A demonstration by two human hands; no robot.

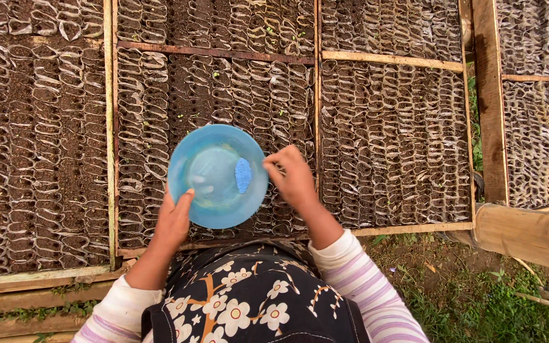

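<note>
Blue powder (243, 175), a small oblong heap, lies inside a shallow translucent blue bowl (211, 190), toward the bowl's right side, with its long axis running roughly away from the person. The bowl is held out level over the seedling bed, in front of the person's chest. The left hand (174, 219) grips it from below at the near-left rim, thumb hooked over the edge and the other fingers hidden under the bowl, so it is closed on the rim. The right hand (292, 176) is at the bowl's right rim, just beside the heap and clearly the nearer of the two to it; its fingers are bunched together and curled toward the bowl, but I cannot tell whether they pinch any grains or only touch the rim. So the powder lies just to the left of the right hand's fingertips and well across the bowl from the left thumb. Below the bowl, rows of small soil-filled nursery sleeves (389, 146) are packed tight inside wooden frames (317, 127), and a few tiny green sprouts show in the upper rows. The person wears a dark apron with pale flowers (249, 305) over pink striped sleeves (363, 286). Grass (478, 298) grows at the lower right, beside a thick wooden post (528, 235).
</note>
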